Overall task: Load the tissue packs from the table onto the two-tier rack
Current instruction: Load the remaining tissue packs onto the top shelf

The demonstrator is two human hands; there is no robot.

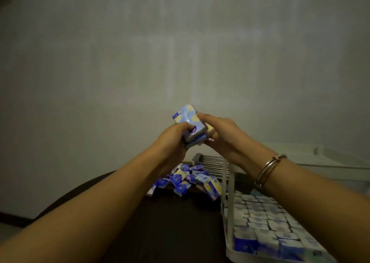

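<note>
Blue-white tissue packs (pixel 190 126) stacked, pinched between your left hand (pixel 176 136) and right hand (pixel 222 132), fingers closed round them, frame centre. Stack skewed: could slip. Pile (pixel 188 179) below; rack (pixel 260 222) lower right, bottom tier full.

Two bare forearms enter from the lower corners, both without sleeves, cuffs, or gloves as far as the lower edge shows. The left hand (pixel 176 134) carries no ring, watch, or band on its visible side. Just behind the right hand (pixel 224 130), the wrist wears a thin metallic bangle (pixel 268 169) of pale, brassy tone, made of two slim round bands lying side by side and joined at the top by a small crosswise clasp; fine detail on the clasp is too blurred to read.
</note>
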